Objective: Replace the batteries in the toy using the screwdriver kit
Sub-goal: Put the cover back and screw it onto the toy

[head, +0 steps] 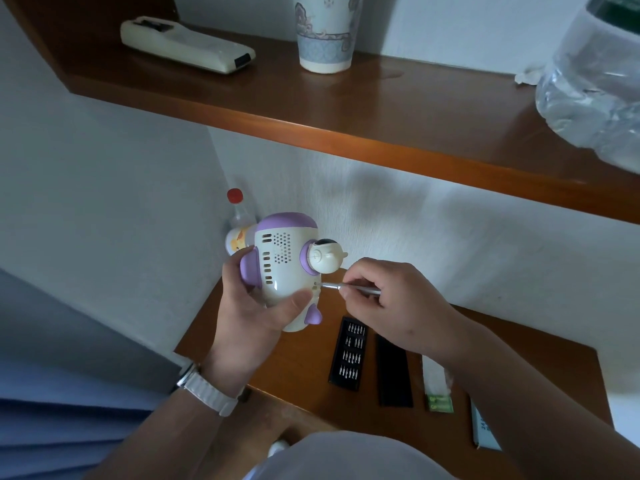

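Observation:
My left hand (252,306) grips a white and purple toy (285,263) in the air above the wooden table, its vented underside facing me. My right hand (384,299) pinches a slim silver screwdriver (334,286) whose tip touches a small hole on the toy's lower right side. On the table below lie the black bit tray (349,353) with several rows of bits, its black lid (394,370) beside it, and a green and white battery pack (437,386).
The wooden table (298,382) is small, with a box (485,427) at its right edge. A bottle with a red cap (237,216) stands behind the toy. The shelf (381,126) above holds a remote (187,45), a cup (325,32) and a plastic bag (595,81).

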